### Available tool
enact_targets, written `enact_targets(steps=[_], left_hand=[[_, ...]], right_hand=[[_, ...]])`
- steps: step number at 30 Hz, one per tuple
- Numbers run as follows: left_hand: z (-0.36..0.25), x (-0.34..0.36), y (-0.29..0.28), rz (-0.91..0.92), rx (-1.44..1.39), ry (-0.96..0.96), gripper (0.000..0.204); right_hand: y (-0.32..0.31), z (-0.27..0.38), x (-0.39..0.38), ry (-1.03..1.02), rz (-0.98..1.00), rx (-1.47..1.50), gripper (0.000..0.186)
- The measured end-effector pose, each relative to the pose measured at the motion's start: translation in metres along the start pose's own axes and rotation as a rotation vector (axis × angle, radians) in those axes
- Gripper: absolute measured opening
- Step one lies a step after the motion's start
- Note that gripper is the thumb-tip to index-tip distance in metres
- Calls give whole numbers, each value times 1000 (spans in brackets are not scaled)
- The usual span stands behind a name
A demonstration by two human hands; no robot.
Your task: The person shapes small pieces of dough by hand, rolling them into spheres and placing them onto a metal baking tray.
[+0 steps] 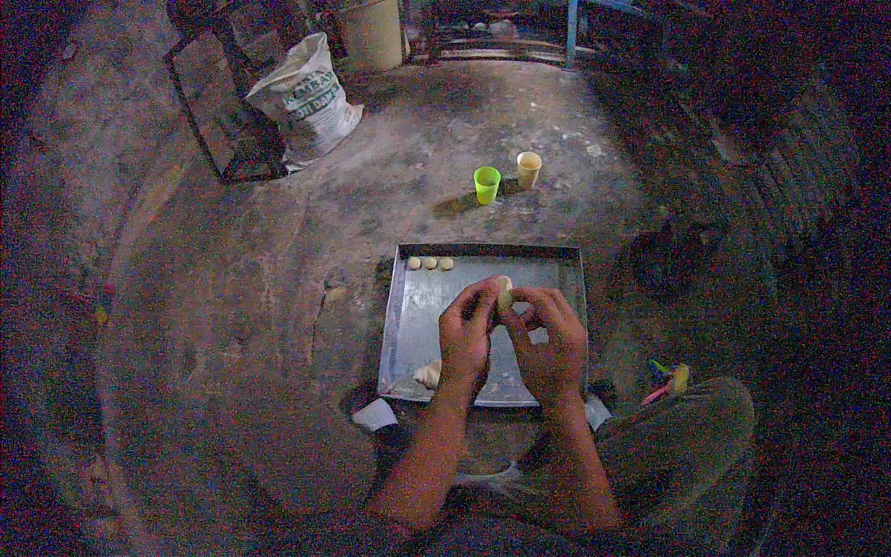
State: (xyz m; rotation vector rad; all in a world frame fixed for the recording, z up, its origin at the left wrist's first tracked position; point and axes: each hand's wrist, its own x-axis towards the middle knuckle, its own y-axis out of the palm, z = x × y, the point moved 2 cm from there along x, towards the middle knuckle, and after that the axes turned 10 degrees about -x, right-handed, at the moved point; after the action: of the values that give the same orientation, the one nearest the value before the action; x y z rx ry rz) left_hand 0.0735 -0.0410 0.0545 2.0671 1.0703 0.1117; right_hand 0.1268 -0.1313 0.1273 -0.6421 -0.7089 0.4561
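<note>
Above a shallow square metal tray (418, 320) on the floor, both my hands hold one small pale piece of dough (504, 294). My left hand (466, 330) has its fingers closed on its left side. From the right, my right hand (549, 343) pinches it between thumb and fingertips. Three small round dough pieces (431, 264) lie in a row in the tray's far left corner. A larger, uneven dough lump (428, 374) sits near the tray's front left, partly hidden by my left wrist.
Beyond the tray stand a green cup (487, 186) and a pale orange cup (528, 170). A white sack (311, 107) leans by a dark frame (209, 116) at the far left, near a tall beige bucket (373, 35). Small colourful items (670, 378) lie by my right knee.
</note>
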Motion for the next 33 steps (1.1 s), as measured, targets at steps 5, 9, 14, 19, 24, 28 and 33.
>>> enact_targets(steps=[5,9,14,19,24,28,33], left_hand=[[2,1,2,-4,-92,-21,30],[-1,1,-1,85,-42,4,32],[-16,-2,10,137,134,50,35],[-13,5,-7,292,37,-19,35],[-21,0,0,280,96,73,32],[-20,-2,4,192,88,29,28],[-17,-3,4,129,90,38,26]], right_hand=[[6,-9,-3,130,-40,195,27],[2,-3,-1,-28,-11,29,33],[2,-8,0,155,-40,246,36],[-3,-4,4,-38,51,82,36],[-6,-3,4,-24,12,38,35],[0,-3,-3,61,-73,138,31],[-7,-1,1,42,-7,139,23]])
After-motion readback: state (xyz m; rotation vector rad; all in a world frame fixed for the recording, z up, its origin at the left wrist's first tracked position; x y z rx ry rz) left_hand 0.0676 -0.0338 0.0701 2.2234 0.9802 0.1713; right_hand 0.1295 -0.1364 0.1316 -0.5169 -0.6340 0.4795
